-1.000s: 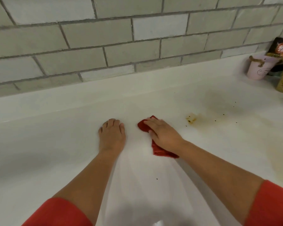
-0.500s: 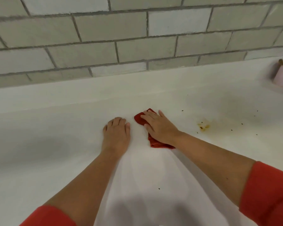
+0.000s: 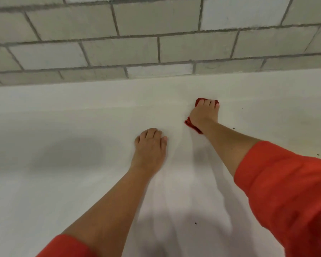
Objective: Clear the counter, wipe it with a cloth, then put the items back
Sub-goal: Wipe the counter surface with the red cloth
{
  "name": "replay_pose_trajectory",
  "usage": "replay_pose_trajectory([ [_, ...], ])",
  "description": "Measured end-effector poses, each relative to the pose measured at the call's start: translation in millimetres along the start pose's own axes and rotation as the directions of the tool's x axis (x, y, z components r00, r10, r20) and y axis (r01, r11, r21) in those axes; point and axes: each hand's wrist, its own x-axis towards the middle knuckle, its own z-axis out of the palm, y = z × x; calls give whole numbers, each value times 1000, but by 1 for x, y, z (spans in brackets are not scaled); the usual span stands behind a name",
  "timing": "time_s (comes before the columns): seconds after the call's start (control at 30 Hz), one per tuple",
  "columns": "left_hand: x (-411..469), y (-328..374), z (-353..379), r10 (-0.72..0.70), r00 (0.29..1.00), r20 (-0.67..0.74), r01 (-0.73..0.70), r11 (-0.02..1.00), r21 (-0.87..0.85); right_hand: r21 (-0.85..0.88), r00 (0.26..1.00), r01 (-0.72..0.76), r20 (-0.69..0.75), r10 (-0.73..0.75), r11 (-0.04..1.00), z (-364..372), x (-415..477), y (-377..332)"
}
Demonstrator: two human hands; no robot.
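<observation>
A small red cloth (image 3: 190, 125) lies on the white counter (image 3: 72, 127), mostly covered by my right hand (image 3: 205, 115). That hand presses down on the cloth with its fingers laid flat, close to where the counter meets its raised back ledge. Red edges of the cloth show past the fingertips and beside the wrist. My left hand (image 3: 150, 147) rests palm down on the bare counter, nearer to me and to the left of the cloth, holding nothing.
A grey tiled wall (image 3: 156, 43) rises behind the ledge. A few dark crumbs (image 3: 233, 128) dot the counter to the right of my right arm, and one speck (image 3: 195, 223) lies near the front. Both forearms wear red sleeves.
My right hand has pushed the cloth away from me toward the back ledge. The view has swung left, so the pink cup and the brown stain have gone out of sight. My left hand stayed put.
</observation>
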Motion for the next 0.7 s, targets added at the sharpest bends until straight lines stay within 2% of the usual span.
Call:
replay_pose_trajectory([
  [0.1,0,1,0,-4,1000,-4,4,1000,-17,-11,1000,28,-1,-28,1000,0,-2,-7],
  [0.17,1,1,-1,-14,1000,11,14,999,-35,35,978,206,-39,-205,978,0,-6,-4],
  [0.27,1,1,-3,-38,998,41,41,997,-64,128,873,487,-70,-482,864,-3,-35,-2],
  [0.33,0,2,-7,-61,998,13,62,991,-121,148,817,575,-52,-574,805,-5,-68,-1],
  [0.47,-4,2,-18,-92,985,-144,44,952,-304,224,725,678,-49,-687,700,-3,-143,9],
  [0.53,-11,0,-25,-121,972,-201,27,910,-413,257,645,753,-106,-757,606,-3,-182,18],
  [0.6,-18,-2,-34,-215,953,-215,65,834,-547,283,563,808,-112,-819,517,-4,-215,30],
  [0.7,-34,-8,-60,-401,906,-136,164,629,-760,382,476,818,-29,-879,430,-10,-239,52],
])
